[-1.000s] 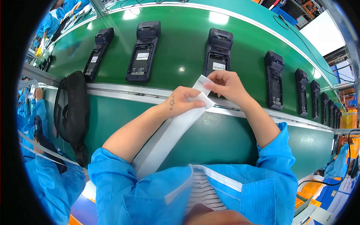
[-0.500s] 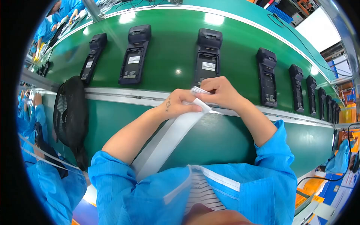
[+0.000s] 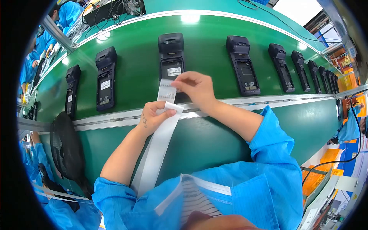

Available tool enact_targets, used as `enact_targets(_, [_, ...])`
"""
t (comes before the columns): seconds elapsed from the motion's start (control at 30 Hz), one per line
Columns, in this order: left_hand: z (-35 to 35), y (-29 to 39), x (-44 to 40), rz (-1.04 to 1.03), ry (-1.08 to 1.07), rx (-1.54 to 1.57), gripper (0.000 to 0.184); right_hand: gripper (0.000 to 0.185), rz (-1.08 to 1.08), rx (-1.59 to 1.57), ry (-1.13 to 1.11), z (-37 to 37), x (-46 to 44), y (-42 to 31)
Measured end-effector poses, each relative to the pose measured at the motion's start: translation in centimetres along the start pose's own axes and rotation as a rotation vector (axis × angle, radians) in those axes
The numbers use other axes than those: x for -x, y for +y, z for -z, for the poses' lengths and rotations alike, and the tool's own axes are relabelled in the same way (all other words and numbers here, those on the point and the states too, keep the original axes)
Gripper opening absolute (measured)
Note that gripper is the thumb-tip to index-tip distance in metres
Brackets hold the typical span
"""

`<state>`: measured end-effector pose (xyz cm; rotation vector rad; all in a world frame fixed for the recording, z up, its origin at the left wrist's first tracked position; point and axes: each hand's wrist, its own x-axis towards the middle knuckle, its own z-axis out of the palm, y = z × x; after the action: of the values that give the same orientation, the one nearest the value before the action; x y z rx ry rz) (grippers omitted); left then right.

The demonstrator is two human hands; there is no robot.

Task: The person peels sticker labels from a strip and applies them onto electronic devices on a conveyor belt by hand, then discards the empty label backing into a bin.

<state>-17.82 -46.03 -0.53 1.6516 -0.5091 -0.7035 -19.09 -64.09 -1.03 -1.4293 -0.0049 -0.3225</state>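
Note:
My left hand (image 3: 155, 118) grips a long white label strip (image 3: 159, 143) between thumb and fingers; the strip trails down to my blue sleeve. With thumb and forefinger, my right hand (image 3: 197, 89) pinches the upper right edge of a label (image 3: 167, 92) with printed black lines. This label stands up beyond my left hand and looks partly lifted from the strip. Just behind it lies a dark handheld terminal (image 3: 171, 48), its back recess showing a white sticker (image 3: 174, 71). The label and my right hand cover the terminal's lower end.
More dark handheld terminals (image 3: 243, 65) lie in a row on the green belt (image 3: 134, 73). A metal rail (image 3: 214, 111) runs along its near edge. At left lies a black mesh-sided bag (image 3: 67, 149). Other people in blue (image 3: 71, 15) sit at far left.
The view has shifted right, so terminals and bag appear further left. My hands have moved apart, and the printed label now stretches flat between them instead of being bunched at my fingers.

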Motion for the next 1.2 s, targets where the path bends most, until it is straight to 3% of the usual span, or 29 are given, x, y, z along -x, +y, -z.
enact_targets(0.07, [-0.3,0.0,0.0,-0.025,-0.013,-0.042,0.019,0.007,0.055,-0.155,0.172,1.4,-1.1,-0.8])
enact_targets(0.17, [-0.3,-0.4,-0.3,-0.032,-0.012,-0.028,0.02,0.004,0.277,-0.003,0.309,8.5,-4.0,-2.4])
enact_targets(0.23, [-0.3,-0.3,-0.6,0.03,-0.008,0.106,0.02,0.008,0.144,0.214,0.327,14.8,-4.9,-3.2])
enact_targets(0.3, [-0.4,-0.3,-0.8,0.037,-0.022,0.142,0.02,0.014,-0.132,0.43,0.077,21.0,-4.5,-3.2])
enact_targets(0.33, [-0.5,-0.3,-0.9,0.042,-0.031,0.159,0.02,0.016,-0.246,0.488,0.053,22.0,-4.0,-3.3])
enact_targets(1.2, [-2.7,-0.3,-2.0,-0.008,-0.052,0.208,0.021,0.016,-0.242,0.609,0.019,23.1,-2.9,-0.9])
